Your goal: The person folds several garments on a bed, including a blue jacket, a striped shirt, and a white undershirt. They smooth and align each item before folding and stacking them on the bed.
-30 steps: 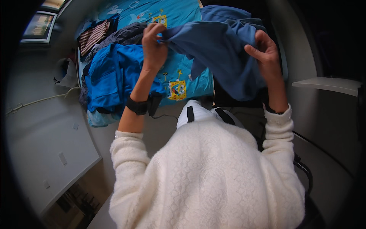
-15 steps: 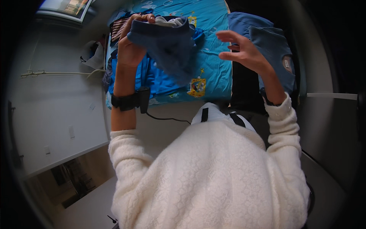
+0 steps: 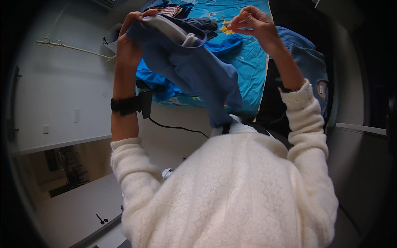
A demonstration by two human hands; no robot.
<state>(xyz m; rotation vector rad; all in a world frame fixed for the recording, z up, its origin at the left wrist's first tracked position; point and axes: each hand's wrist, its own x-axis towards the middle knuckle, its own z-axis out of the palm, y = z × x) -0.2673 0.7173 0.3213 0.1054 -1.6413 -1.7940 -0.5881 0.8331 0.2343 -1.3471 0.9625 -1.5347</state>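
Observation:
My left hand [image 3: 131,41] grips blue trousers [image 3: 186,68] by one side of the waistband, holding them up in front of me. Their waist opening gapes and shows a pale lining. Both legs hang down toward the right, the nearer one reaching my lap. To the right of the waistband, my right hand [image 3: 255,27] is raised in the air, fingers apart and holding nothing. Below the trousers lies a bright blue garment [image 3: 159,84] on the bed with a turquoise patterned sheet [image 3: 252,78].
Folded blue-grey tops [image 3: 308,66] lie at the right on a black surface. Striped clothing [image 3: 169,10] and a dark garment [image 3: 202,25] lie farther back on the bed. A pale wall with a hook rail [image 3: 74,48] is at the left. A cable [image 3: 178,128] runs from my left wrist strap.
The trousers have swung out and unfurled, so their legs now hang lower and to the right. My left hand has shifted slightly left, and my right hand has risen. The view has turned somewhat.

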